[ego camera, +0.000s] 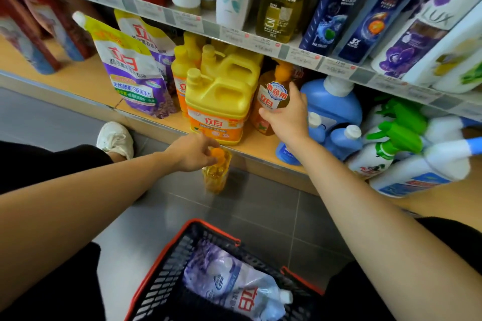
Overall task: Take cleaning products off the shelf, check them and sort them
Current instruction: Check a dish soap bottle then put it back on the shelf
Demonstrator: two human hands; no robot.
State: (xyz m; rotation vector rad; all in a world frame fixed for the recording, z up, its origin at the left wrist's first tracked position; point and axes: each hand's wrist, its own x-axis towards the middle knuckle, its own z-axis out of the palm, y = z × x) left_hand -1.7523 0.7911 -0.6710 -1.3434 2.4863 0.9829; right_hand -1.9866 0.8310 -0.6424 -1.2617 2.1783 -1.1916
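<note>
Fingers of the left hand [194,151] pinch the orange cap of a yellow bottle [216,177], upright in open air off the shelf lip [146,122]. The right hand [287,117] curls round an upright amber bottle [271,96], tight between yellow jug [221,101] and blue bottles [331,104]. A basket [161,268] sits at 6 o'clock.

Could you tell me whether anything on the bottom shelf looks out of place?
Yes: on the right of the wooden shelf, white spray bottles with green triggers and white bottles with blue necks lie toppled in a heap, not upright.

tight gap on shelf [260,157] btwn yellow jugs [219,94] & blue bottles [331,101], floor [263,206] by basket [161,260] open.
</note>
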